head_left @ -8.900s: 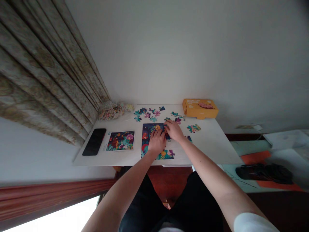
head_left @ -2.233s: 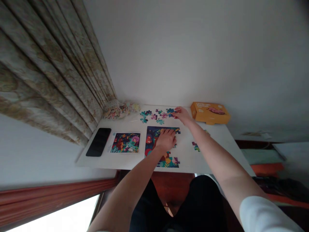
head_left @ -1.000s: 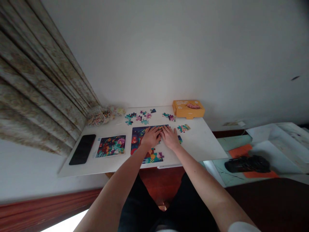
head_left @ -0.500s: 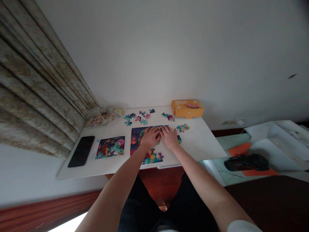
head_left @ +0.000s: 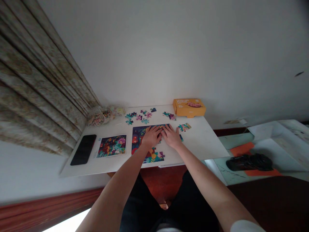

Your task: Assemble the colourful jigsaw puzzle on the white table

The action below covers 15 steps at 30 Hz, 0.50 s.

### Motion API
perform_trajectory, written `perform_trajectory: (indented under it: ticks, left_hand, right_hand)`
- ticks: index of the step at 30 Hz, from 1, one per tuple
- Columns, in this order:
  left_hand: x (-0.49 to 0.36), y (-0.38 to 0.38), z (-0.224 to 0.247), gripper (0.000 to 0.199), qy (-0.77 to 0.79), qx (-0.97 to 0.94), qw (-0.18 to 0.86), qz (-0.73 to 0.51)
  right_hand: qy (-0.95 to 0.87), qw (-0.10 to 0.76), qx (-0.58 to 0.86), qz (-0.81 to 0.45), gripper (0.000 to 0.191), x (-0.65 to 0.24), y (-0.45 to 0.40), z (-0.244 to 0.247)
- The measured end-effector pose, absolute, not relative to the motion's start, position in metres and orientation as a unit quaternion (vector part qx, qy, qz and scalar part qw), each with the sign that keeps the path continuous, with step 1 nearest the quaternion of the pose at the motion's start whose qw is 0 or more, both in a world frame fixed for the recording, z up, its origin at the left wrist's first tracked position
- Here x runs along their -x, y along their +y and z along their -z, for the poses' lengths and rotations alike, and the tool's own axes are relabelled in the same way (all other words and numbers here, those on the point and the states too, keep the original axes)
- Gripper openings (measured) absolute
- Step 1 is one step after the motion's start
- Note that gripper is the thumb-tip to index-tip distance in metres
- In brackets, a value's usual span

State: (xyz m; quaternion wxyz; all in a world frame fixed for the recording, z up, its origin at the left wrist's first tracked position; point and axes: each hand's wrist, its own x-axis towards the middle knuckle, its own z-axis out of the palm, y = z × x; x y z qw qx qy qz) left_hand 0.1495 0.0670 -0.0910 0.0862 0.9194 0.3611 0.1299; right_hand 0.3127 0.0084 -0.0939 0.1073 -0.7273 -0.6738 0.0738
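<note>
Head view. My left hand (head_left: 151, 138) lies over the puzzle (head_left: 135, 137), fingers unclenched and spread; my right hand (head_left: 171, 138) touches its upper right part, fingers also stretched out, tips close to the left ones. Puzzle flat on the white desk (head_left: 205, 141), partly joined, middle hidden under my hands. Loose pieces (head_left: 145, 121) behind it; a small cluster (head_left: 184, 127) right of my right hand.

Containers: yellow box (head_left: 189, 108) at the back, contents hidden. Clear bag (head_left: 99, 116) by the curtain (head_left: 48, 74), many-coloured bits inside, too small to name. White box (head_left: 283, 153) off to the right, open-topped, inside hard to make out.
</note>
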Motion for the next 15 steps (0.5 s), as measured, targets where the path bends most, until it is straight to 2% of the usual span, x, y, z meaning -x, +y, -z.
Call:
perform_trajectory:
  ticks: [8,15]
  left_hand:
    - [-0.150,0.067,0.089,0.043,0.361,-0.919,0.088,-0.128]
    - [-0.150,0.067,0.089,0.043,0.369,-0.917,0.098,-0.112]
  right_hand:
    - [-0.695,0.127,0.703,-0.079,0.053,-0.322,0.009,0.095]
    - [-0.651,0.255,0.714,0.030,0.037,-0.344,-0.037,0.105]
